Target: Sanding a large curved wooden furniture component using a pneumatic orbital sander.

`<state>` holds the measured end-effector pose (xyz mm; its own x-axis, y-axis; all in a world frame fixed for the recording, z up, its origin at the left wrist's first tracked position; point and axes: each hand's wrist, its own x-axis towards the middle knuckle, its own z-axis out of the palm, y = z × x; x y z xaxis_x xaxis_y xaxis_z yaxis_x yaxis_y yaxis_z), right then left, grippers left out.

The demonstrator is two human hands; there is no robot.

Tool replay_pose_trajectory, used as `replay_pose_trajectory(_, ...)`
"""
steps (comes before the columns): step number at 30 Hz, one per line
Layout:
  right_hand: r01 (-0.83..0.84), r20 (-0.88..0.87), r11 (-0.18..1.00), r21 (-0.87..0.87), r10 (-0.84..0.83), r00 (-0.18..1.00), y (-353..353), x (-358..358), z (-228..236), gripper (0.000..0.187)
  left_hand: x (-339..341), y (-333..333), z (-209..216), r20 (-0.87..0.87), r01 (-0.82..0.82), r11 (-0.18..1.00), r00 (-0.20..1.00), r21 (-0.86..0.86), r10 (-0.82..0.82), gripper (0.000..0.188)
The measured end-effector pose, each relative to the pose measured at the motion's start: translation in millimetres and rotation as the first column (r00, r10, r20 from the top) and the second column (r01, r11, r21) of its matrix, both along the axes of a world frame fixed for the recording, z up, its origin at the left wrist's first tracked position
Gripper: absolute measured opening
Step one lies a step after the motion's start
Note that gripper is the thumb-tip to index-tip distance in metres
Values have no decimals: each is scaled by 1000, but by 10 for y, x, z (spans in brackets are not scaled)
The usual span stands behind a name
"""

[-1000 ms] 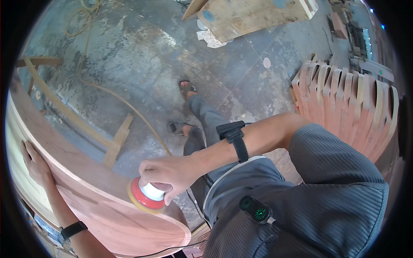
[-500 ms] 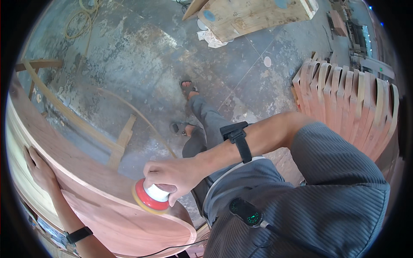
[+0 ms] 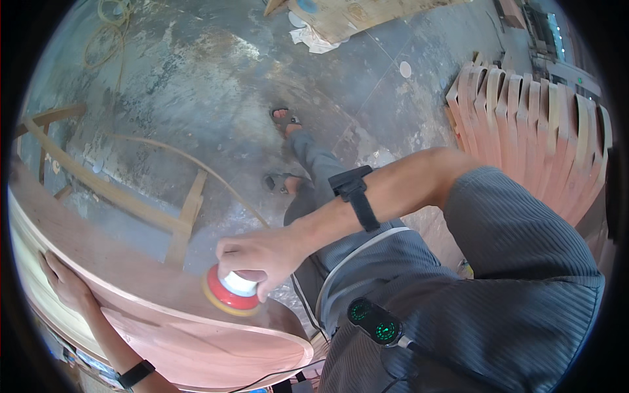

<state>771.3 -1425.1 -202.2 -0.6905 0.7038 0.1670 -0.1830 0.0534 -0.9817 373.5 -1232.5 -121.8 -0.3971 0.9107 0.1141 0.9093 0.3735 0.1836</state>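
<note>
My right hand (image 3: 262, 257) is wrapped over the top of a round orbital sander (image 3: 229, 296) with a white body, a red skirt and a yellowish pad. The sander is tilted, its pad against the inner face of a large curved wooden panel (image 3: 203, 344), just beside the panel's pale edge. Pale dust hangs in the air around it. My left hand (image 3: 65, 283) lies flat with fingers stretched out on the panel's light outer face, further to the left. Part of the sander's top is hidden under my right fingers.
A curved wooden frame (image 3: 108, 183) with a cross-piece stands beyond the panel. A thin hose (image 3: 190, 157) runs over the floor. Several curved wooden panels (image 3: 524, 124) stand stacked on the right. A wooden board (image 3: 373, 18) lies at the far side. A black cable (image 3: 282, 373) crosses near my body.
The whole view has shifted a little. Dust around the sander and over the frame is thicker. The sander stays in my right hand near the panel's edge; my left hand still rests on the panel.
</note>
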Motion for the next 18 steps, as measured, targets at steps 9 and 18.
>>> replay_pose_trajectory(9,92,-32,993,69,-90,995,452,-245,-128,79,204,17,60,72,-55,998,996,-15,56,70)
replay_pose_trajectory(18,157,-28,987,-38,-158,987,510,-298,-194,76,127,55,47,101,-74,997,992,-13,75,68)
